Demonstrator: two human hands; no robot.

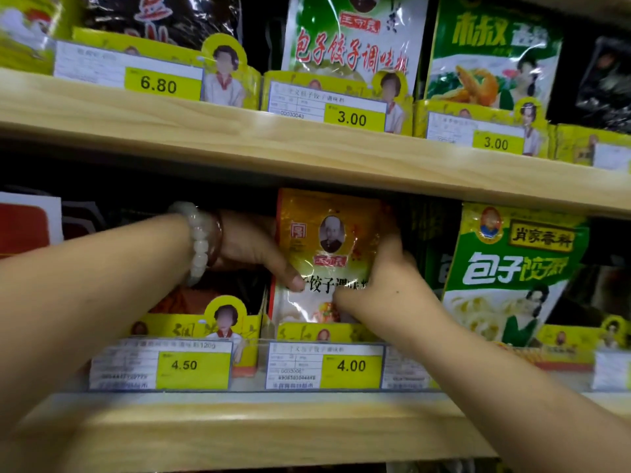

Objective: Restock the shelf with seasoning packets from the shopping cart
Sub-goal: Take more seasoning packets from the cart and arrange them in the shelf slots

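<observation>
A single head-worn wide-angle camera looks forward and slightly up, close to two wooden shelves (pixel 307 148) crossing the frame on a slant. Both forearms reach in from the lower corners; straight edges bow near the borders.

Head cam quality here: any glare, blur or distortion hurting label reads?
Head view: wide-angle bend bows the shelf edges; glare streaks the upper packets; the gaps behind the stock are nearly black; fine print on the price tags is smeared, big prices readable; the orange packet held by left hand and right hand is soft.
</observation>
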